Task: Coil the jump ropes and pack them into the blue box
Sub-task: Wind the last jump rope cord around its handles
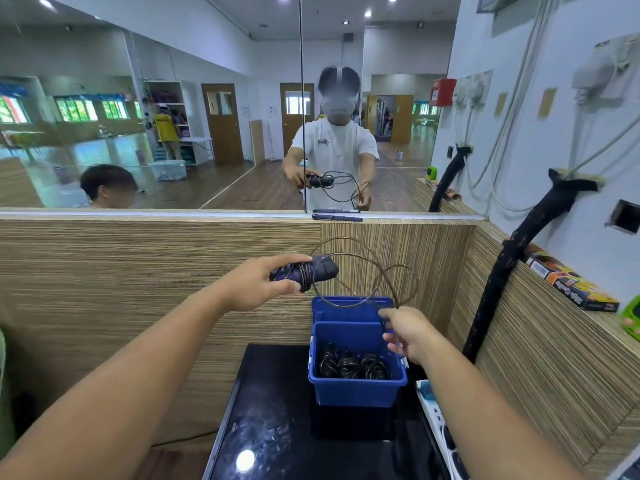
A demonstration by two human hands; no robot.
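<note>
While the left grip (258, 284) curls round the handles of a jump rope (323, 270) — its cord partly wound about them — the right grip (407, 332) pinches the loose cord, which springs in wide loops between the two. The rope hangs in the air over the blue box (356, 389), which stands on the black worktop (277, 417) with its lid (349, 308) tipped up behind. Three coiled ropes (349, 365) lie side by side inside the box.
</note>
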